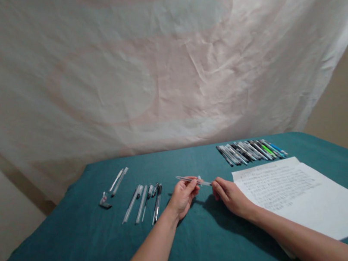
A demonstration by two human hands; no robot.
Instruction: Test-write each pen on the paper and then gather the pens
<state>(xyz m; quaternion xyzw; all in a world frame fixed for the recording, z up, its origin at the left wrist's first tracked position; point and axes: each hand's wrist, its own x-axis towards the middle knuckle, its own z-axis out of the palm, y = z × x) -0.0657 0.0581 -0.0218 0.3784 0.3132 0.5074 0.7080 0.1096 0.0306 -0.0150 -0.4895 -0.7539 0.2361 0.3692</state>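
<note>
A slim clear pen point(204, 183) is held above the table between my two hands, slanting slightly down to the right. My left hand point(184, 198) grips its barrel between thumb and fingers. A small pale piece stands up by those fingertips; too little of it shows to name it. My right hand point(230, 195) is closed around the pen's right end, so that end is hidden. Left of my hands lie several clear pen barrels point(142, 203) with dark caps and parts among them. Right of my right hand is a large paper sheet point(323, 208) with handwritten lines.
A row of pens point(251, 152), mostly clear and black with green and blue ones at the right, lies at the back right. Two thin barrels point(119, 182) and a small crumpled plastic packet point(104, 200) are at the left. The green cloth point(82, 257) covers the table; a pale sheet hangs behind.
</note>
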